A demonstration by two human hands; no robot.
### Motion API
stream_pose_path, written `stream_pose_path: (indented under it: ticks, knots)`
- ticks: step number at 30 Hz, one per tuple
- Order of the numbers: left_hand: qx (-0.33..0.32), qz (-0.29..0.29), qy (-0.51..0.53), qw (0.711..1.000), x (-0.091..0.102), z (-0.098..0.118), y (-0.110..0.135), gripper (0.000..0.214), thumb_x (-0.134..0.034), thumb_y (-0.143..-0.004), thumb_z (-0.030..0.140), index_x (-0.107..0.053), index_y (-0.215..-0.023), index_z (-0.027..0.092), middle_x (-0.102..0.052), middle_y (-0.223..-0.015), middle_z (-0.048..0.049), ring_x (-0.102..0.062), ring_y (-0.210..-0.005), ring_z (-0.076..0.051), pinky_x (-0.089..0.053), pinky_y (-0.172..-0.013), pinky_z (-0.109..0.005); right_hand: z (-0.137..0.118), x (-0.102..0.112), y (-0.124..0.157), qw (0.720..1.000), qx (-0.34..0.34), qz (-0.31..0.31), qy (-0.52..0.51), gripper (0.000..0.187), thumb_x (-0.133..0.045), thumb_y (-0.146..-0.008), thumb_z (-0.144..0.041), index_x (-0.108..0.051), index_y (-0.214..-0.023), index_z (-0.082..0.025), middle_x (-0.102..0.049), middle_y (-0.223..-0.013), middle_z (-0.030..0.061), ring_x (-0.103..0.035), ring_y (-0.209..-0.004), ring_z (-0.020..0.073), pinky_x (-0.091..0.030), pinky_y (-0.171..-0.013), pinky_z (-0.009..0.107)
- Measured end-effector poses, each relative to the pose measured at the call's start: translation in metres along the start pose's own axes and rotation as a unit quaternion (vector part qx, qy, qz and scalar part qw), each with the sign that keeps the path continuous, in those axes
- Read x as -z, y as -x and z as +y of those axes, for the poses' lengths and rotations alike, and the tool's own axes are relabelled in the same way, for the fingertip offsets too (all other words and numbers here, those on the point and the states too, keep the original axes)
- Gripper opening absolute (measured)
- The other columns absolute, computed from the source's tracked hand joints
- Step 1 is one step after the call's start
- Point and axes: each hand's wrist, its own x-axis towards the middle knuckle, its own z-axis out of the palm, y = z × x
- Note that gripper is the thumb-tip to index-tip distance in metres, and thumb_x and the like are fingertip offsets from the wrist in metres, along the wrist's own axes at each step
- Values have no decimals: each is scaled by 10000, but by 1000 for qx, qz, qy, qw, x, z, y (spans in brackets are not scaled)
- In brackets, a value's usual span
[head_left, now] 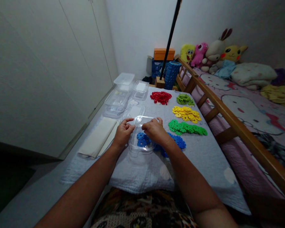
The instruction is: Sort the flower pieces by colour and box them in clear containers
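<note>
Head view: a folded cream cloth (97, 136) lies by the surface's (142, 172) left edge. Next, the left hand (123, 133), fingers curled, meets a clear container (142, 151) toward the front edge, blue pieces (142, 140) inside; the right hand (154, 129) bunches its fingers above. Whether either pinches anything, I cannot tell. Rightward, a blue pile (179, 141).

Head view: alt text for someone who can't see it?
Left hand and right hand at a clear plastic box containing blue pieces. A red pile, yellow pile and two green piles lie farther right on a pale cloth; more clear boxes beyond.
</note>
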Motion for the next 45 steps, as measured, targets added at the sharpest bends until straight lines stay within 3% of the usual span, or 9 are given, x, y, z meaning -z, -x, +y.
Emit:
stream_pose_path:
  ticks: [5,10,14,19,25,29,33,37,45]
  knots:
    - [-1,6,-17,1000,0,3,2,462,-744,-754,371,-618,-1157,185,-404,-573,110,-327,-470,-77,-233,-473,-195,43,24,23,995,-80,58,-21,204,-616,-947,-209,-779,-1066,-239,-775,-1104,76,-611,-1093,265,-337,-1026,438]
    - [-3,12,-18,1000,-3,7,3,447,-753,-734,371,-629,-1123,190,-377,-560,113,-320,-466,-80,-223,-471,-196,80,23,54,991,-133,3,26,192,-740,-860,-294,-799,-1036,-242,-757,-1076,91,-615,-1057,278,-400,-927,383]
    - [-2,14,-13,1000,-3,7,4,436,-750,-733,365,-629,-1116,194,-372,-561,114,-314,-461,-80,-216,-467,-199,82,14,70,989,-138,-38,20,262,-813,-795,-332,-801,-1045,-255,-744,-1073,91,-614,-1034,280,-418,-879,362]
    - [-3,12,-16,1000,-3,8,4,448,-740,-739,361,-619,-1131,182,-381,-557,115,-309,-461,-79,-215,-465,-202,74,14,72,987,-148,-56,8,177,-755,-841,-258,-796,-1013,-249,-718,-1090,98,-595,-1095,299,-401,-895,377]
    - [-2,13,-15,1000,-4,10,5,458,-742,-733,368,-613,-1131,181,-394,-557,116,-315,-459,-79,-219,-466,-202,83,8,67,989,-123,-14,-87,138,-749,-802,-207,-726,-939,-210,-717,-1018,45,-603,-1023,225,-404,-876,319]
    - [-7,13,-15,1000,-2,8,4,451,-750,-733,363,-619,-1126,184,-389,-560,114,-323,-464,-79,-221,-470,-200,91,6,66,975,-91,11,-203,55,-687,-785,-189,-652,-827,-193,-682,-863,6,-608,-846,173,-427,-768,278]
    - [-5,10,-16,1000,-2,5,3,459,-745,-743,370,-613,-1140,183,-376,-559,118,-312,-466,-78,-225,-471,-197,85,13,58,946,-88,83,-300,65,-645,-804,-258,-625,-782,-200,-648,-770,-18,-592,-737,151,-434,-689,263]
    - [-5,11,-15,1000,-2,4,2,460,-740,-747,375,-611,-1143,180,-375,-555,120,-313,-469,-79,-235,-473,-195,62,19,39,931,-63,141,-331,67,-662,-839,-266,-662,-822,-202,-694,-796,1,-623,-753,158,-451,-721,273]
    - [3,4,-10,1000,-2,1,1,475,-736,-754,389,-608,-1164,184,-373,-552,123,-299,-451,-76,-229,-465,-199,11,8,6,993,-45,52,-96,132,-629,-934,-152,-740,-959,-218,-767,-971,46,-638,-1001,217,-324,-952,364]
